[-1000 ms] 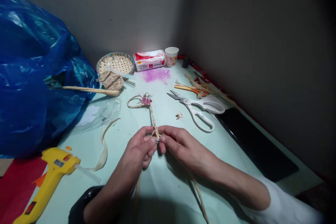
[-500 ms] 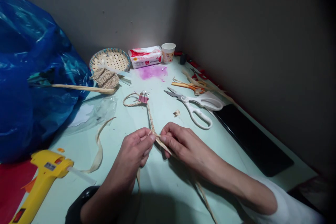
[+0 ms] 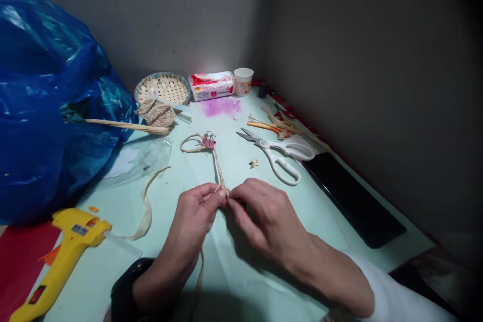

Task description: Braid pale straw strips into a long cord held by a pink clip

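Observation:
A thin straw-coloured braid runs from a pink binder clip down to my fingers, with a loop of it lying left of the clip. My left hand pinches the near end of the braid between thumb and forefinger, and a loose strand hangs below it. Fingertips of my right hand meet the left ones there, closed on the braid's strands. The exact crossing of the strands is hidden by the fingers.
White-handled scissors and a black phone lie on the right. At left are a yellow glue gun, a blue plastic bag and a twine ball. A woven basket, tissue pack and paper cup stand behind.
My right hand has turned and drawn in against the left fingertips. The long strand that trailed under my right wrist is out of sight. The view has shifted slightly.

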### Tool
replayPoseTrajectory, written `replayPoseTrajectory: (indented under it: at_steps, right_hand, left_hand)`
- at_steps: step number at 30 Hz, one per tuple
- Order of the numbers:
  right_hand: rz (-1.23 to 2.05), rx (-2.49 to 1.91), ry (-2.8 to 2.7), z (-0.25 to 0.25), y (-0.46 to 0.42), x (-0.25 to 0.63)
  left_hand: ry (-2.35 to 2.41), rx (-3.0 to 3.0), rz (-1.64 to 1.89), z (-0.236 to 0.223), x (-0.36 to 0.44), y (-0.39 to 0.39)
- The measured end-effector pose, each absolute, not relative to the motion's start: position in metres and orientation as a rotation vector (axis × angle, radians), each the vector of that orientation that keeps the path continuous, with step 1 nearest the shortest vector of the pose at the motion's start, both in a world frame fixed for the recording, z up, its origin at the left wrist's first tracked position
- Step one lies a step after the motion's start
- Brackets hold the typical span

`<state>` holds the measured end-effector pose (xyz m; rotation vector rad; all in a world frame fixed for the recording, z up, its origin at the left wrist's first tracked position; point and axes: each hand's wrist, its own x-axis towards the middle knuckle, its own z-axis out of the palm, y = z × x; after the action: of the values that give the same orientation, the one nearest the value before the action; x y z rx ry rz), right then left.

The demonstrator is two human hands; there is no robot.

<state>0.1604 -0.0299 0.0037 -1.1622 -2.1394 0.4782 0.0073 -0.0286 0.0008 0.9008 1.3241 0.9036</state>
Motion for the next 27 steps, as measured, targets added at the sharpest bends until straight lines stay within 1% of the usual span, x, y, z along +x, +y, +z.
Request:
replayPoseTrajectory:
  at_steps: [2,4,6,8,9,11,14,16,20,22,27]
  right_hand:
    - [0.169,-1.021,-2.260,-0.004,-0.035,0.158]
    - [-0.071,-0.912,-2.335,-0.009,-0.038,0.156]
    - [-0.215,-0.840,-2.381,-0.010,-0.041,0.155]
    - [-0.236,-0.790,-2.438,-0.005,-0.043,0.158]
    - [-0.181,-0.785,-2.458,0.000,-0.044,0.161]
    - [0.041,-0.835,-2.415,0.014,-0.042,0.169]
    - [0.452,-1.138,-2.143,0.034,-0.030,0.182]
    - [0.710,-1.281,-2.101,0.038,-0.019,0.183]
    - [1.323,-1.171,-2.077,0.022,-0.003,0.169]
    - [1.433,-1.157,-2.017,0.013,0.001,0.162]
    - [1.405,-1.122,-2.055,0.009,0.001,0.160]
  left_hand:
    - [1.281,0.878,0.917,-0.001,0.006,-0.029]
    - [1.232,0.894,0.925,-0.002,0.005,-0.030]
    - [1.196,0.898,0.937,-0.003,0.003,-0.031]
    - [1.192,0.872,0.953,-0.002,0.002,-0.031]
    - [1.194,0.854,0.959,-0.001,0.002,-0.031]
    - [1.196,0.828,0.957,0.002,0.002,-0.031]
    - [1.174,0.839,0.924,0.005,0.001,-0.030]
    - [1.167,0.852,0.909,0.007,0.000,-0.030]
    - [1.163,0.835,0.904,0.007,0.001,-0.032]
    - [1.157,0.848,0.906,0.007,0.002,-0.033]
    - [1.214,0.878,0.956,0.003,0.006,-0.037]
